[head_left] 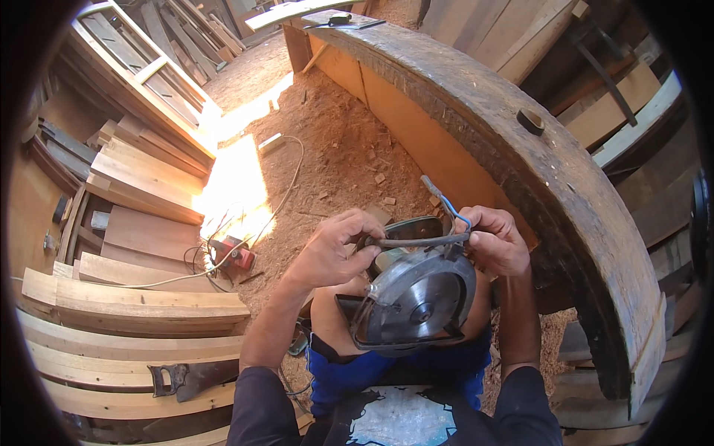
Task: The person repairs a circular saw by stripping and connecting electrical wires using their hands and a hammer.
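Across my bare thighs rests a circular saw (424, 305), its round toothed blade and metal guard facing up. Just above it, a dark power cord (420, 242) stretches between my two hands. My left hand (335, 249) is closed round the cord on the left, thumb and fingers pressed together. On the other side my right hand (497, 241) pinches the cord near its end. A blue wire (461, 215) comes out of the sheath there and bends up to a grey tip beside the right fingers. Part of the saw's body is hidden beneath the cord and hands.
A long worn wooden workbench (476, 89) runs along the right, with a black roll (530, 122) on top. Stacked boards (134, 297) line the left, a handsaw (193, 377) lying on them. A red power tool (234, 253) and a pale extension cord (294, 175) lie on the sawdust floor.
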Tool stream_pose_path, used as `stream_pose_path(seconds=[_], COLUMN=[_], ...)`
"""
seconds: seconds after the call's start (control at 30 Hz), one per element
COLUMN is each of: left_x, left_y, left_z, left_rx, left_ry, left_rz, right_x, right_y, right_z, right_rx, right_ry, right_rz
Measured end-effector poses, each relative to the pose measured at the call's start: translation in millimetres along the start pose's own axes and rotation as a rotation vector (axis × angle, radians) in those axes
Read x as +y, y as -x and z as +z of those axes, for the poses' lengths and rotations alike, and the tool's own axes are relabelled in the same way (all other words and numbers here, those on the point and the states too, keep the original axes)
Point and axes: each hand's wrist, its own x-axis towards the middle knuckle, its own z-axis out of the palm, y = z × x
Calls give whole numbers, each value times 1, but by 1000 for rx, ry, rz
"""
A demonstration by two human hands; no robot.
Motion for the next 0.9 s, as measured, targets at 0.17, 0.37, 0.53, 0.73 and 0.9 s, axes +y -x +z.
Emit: stream_pose_path(seconds=[0.17, 0.37, 0.53, 0.73, 0.9], left_x=[7, 11, 20, 25, 28], left_y=[-3, -5, -14, -20, -27], left_z=[-5, -2, -9, -17, -20], left_rx=[-34, 9, -29, -115, -199], left_ry=[-240, -220, -289, -319, -287], left_rz=[40, 231, 382, 498, 507], right_x=[-1, -21, -24, -13, -12], right_y=[-4, -15, -32, -46, -52], right_z=[-1, 0, -1, -7, -6], right_rx=[-10, -153, -298, -414, -518], right_ry=[-5, 55, 86, -175, -249], right_rz=[-46, -39, -70, -1, -10])
